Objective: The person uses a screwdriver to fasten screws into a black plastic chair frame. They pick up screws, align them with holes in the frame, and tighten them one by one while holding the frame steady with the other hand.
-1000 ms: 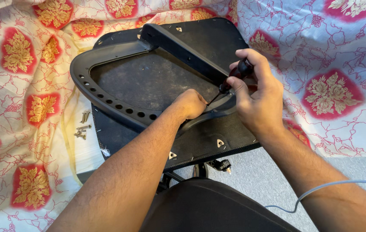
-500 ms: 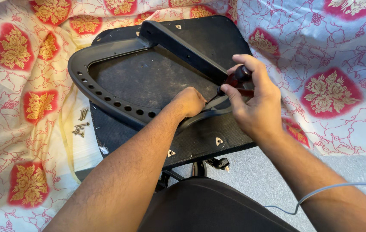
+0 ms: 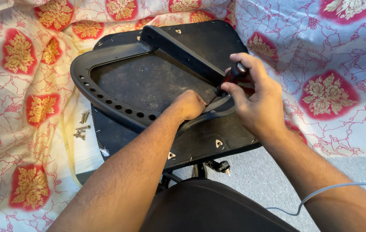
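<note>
A black chair seat (image 3: 234, 137) lies upside down on a flowered sheet, with a black curved armrest frame (image 3: 105, 56) resting on its underside. My right hand (image 3: 256, 103) grips a screwdriver (image 3: 228, 79) with a dark handle, its tip pointing down-left at the frame's near end. My left hand (image 3: 189, 105) is closed with its knuckles up, pressing on the frame right beside the screwdriver tip. What lies under the left fingers is hidden.
Several loose screws (image 3: 81, 126) lie on the sheet (image 3: 28, 86) left of the seat. Below the seat are a black chair part (image 3: 208, 210), a small black knob (image 3: 219, 165), grey floor (image 3: 256, 180) and a thin grey cable (image 3: 320, 193).
My right hand has turned slightly on the screwdriver handle and the view has shifted a little. My left hand stays on the frame.
</note>
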